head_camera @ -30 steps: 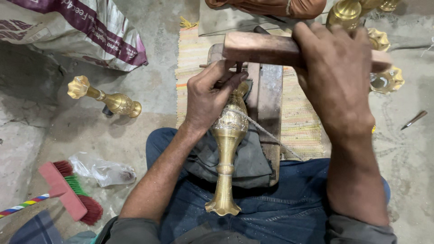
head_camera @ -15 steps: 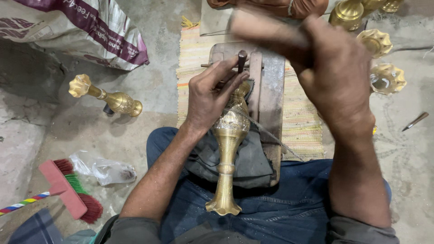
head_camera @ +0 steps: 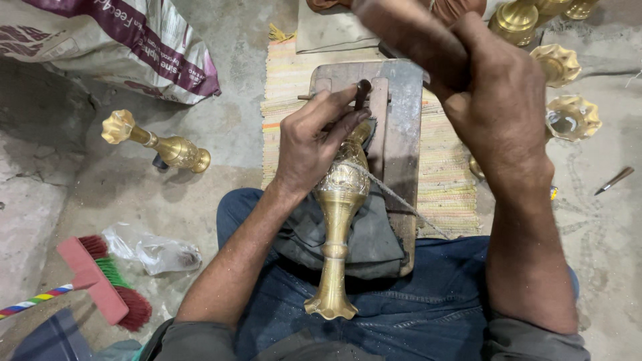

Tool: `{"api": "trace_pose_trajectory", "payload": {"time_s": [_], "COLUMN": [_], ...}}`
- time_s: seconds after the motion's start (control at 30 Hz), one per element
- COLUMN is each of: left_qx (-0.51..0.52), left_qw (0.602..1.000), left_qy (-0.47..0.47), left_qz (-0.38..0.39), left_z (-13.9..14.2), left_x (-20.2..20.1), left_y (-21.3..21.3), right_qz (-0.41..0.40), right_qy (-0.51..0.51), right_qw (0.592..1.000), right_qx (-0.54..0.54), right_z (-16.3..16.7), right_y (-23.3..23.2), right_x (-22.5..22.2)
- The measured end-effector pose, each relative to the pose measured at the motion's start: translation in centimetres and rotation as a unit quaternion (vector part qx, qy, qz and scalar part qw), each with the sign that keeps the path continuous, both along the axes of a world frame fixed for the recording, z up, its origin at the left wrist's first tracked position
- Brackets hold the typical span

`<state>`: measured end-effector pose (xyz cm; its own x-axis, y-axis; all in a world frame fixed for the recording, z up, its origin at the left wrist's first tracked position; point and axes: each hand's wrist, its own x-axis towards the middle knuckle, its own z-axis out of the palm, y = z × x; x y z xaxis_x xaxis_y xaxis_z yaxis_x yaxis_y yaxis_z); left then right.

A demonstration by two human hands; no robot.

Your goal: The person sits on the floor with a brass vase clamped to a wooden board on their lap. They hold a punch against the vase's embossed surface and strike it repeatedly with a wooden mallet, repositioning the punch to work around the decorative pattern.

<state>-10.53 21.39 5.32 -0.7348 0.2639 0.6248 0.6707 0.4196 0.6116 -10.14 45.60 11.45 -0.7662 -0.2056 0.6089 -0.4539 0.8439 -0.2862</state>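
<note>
The person sits on the floor with a wooden board (head_camera: 401, 134) resting on a striped mat (head_camera: 287, 80) and against the lap, giving a firm surface to work on. A brass vase (head_camera: 338, 214) lies along the board from 12 to 6 o'clock, its flared foot toward the body; a cord (head_camera: 401, 200) runs over its belly, apparently to hold it down. The right hand (head_camera: 495, 100), at 1 o'clock, has its fingers wrapped around a wooden mallet (head_camera: 408, 33), raised above the work. The left hand (head_camera: 314, 140) pinches a thin metal punch (head_camera: 362, 93) upright on the vase's neck. A second vase (head_camera: 157, 144) lies at 9 o'clock, a brush (head_camera: 100, 281) at 8 o'clock.
</note>
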Motion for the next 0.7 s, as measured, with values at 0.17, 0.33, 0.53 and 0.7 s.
{"api": "trace_pose_trajectory", "payload": {"time_s": [0.17, 0.33, 0.53, 0.7], "left_qx": [-0.015, -0.003, -0.002, 0.005], "left_qw": [1.000, 1.000, 1.000, 0.999], "left_qy": [0.004, -0.001, -0.002, -0.023], "left_qz": [0.006, 0.009, 0.018, 0.022], "left_z": [-0.9, -0.9, -0.4, 0.1], "left_x": [-0.7, -0.6, -0.6, -0.5], "left_y": [-0.1, -0.1, 0.0, 0.2], "right_qz": [-0.014, -0.063, -0.060, -0.043], "right_qy": [0.024, 0.060, 0.045, -0.018], "right_qw": [0.996, 0.983, 0.986, 0.996], "right_qx": [0.090, 0.160, 0.147, 0.075], "right_z": [0.3, 0.3, 0.0, -0.1], "right_y": [-0.1, -0.4, -0.4, -0.3], "right_x": [0.2, 0.3, 0.2, 0.0]}}
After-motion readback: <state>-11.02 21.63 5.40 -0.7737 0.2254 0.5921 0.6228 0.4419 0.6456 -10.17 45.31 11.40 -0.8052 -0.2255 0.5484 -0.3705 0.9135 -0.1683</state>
